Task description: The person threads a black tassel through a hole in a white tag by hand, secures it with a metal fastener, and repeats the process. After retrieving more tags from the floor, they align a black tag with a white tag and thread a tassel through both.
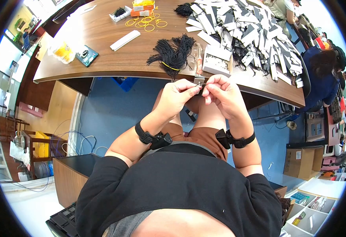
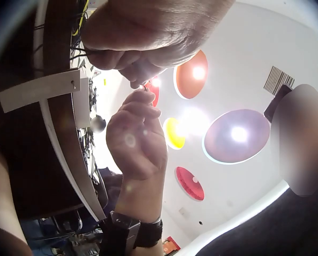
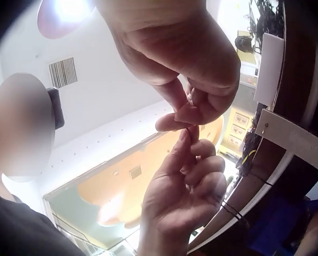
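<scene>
Small tag [image 1: 199, 81] is pinched by left hand [image 1: 177, 96] and right hand [image 1: 225, 96] at the desk's [image 1: 102, 39] near edge. Stringing is apparently in hand, and fine fingertip alignment is required next.

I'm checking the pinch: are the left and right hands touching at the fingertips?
Touching. The right wrist view shows the fingertips of the left hand pressed against those of the right hand, no gap; both pinch a small tag.

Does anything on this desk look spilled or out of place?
The black-and-white tags sprawl in a loose heap over the desk's right side, reaching its edge. Yellow rubber bands lie scattered beside an orange box. Nothing looks broken. Left hand and right hand pinch one small piece.
</scene>
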`<state>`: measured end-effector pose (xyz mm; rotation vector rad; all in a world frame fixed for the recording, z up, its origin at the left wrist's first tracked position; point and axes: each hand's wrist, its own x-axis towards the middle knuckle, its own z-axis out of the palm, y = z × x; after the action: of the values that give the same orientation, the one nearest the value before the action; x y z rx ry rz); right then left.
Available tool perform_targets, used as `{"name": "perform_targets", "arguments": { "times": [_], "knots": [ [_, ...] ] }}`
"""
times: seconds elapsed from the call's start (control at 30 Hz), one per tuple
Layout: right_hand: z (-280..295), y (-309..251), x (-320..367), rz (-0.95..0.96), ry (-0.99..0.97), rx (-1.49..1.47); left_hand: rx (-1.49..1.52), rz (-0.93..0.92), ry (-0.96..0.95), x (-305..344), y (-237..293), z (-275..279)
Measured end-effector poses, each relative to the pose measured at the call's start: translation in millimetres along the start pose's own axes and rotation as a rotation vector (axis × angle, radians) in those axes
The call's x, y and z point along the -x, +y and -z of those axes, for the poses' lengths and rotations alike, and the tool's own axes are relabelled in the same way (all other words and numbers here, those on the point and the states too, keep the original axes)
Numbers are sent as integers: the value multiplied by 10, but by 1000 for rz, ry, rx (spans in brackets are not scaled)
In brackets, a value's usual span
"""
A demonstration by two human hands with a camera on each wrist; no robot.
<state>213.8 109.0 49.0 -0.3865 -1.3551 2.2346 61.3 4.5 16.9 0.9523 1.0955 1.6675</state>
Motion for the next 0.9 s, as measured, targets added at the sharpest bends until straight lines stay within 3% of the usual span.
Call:
{"name": "perform_targets", "arguments": {
  "times": [0.5,0.77,0.9],
  "knots": [
    [-17,24,-14,-60,8,39,23,18,-22,6,1,18],
    [-176,111,13,54,115,414,24,-10,-53,-5,-49,25],
    [-194,129,16,95,177,656,-79,60,-10,6,40,48]
  ]
}}
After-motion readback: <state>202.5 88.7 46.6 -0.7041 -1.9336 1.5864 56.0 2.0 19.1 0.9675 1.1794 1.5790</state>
